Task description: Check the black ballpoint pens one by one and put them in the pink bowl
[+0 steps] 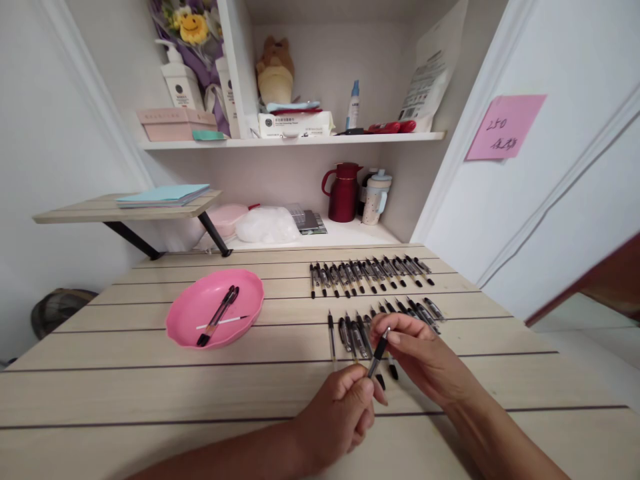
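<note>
Between my two hands is a black pen [379, 353], tilted with its tip up and to the right. My left hand [340, 410] is closed round its clear barrel. At the metal tip, the thumb and fingers of my right hand [420, 353] pinch together. Just behind my hands lies a row of black pens and caps [356, 333], partly covered by my right hand. Farther back, a longer row of pens with caps [367, 275] lies side by side. On the left, a pink bowl [183, 303] holds black pens [220, 313] and a thin white refill [225, 323].
A small raised shelf [75, 209] with blue paper [165, 195] stands at the back left. Behind the table, the cabinet holds a red thermos jug [344, 193], a speckled cup [375, 200] and a white plastic bag [267, 225]. A pink note [506, 127] hangs on the right wall.
</note>
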Available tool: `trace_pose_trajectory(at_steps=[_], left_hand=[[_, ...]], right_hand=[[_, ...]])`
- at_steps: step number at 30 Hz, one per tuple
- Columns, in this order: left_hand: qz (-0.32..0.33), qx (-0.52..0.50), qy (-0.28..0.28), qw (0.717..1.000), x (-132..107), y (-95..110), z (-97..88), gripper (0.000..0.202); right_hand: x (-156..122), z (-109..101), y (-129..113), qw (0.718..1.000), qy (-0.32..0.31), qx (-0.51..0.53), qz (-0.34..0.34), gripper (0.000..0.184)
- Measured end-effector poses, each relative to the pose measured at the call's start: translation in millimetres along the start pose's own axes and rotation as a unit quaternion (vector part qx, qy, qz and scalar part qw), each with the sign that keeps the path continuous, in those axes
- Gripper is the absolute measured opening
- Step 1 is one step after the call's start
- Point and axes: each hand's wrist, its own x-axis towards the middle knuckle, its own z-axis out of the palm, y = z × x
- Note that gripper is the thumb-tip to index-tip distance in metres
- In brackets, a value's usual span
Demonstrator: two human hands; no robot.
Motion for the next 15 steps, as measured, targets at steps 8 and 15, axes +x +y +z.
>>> trace_pose_trajectory(at_steps=[8, 15], left_hand=[[0.006, 0.006, 0.001, 1.000, 0.6, -0.6, -0.2, 0.031], [0.004, 0.004, 0.009, 1.000, 0.3, -1.3, 0.9, 0.033]], right_hand=[[-1.5, -0.7, -0.8, 0.999, -0.025, 0.026, 0.012, 0.026], [2.4, -5.2, 4.4, 1.000, 0.014, -0.020, -0.005, 0.015]])
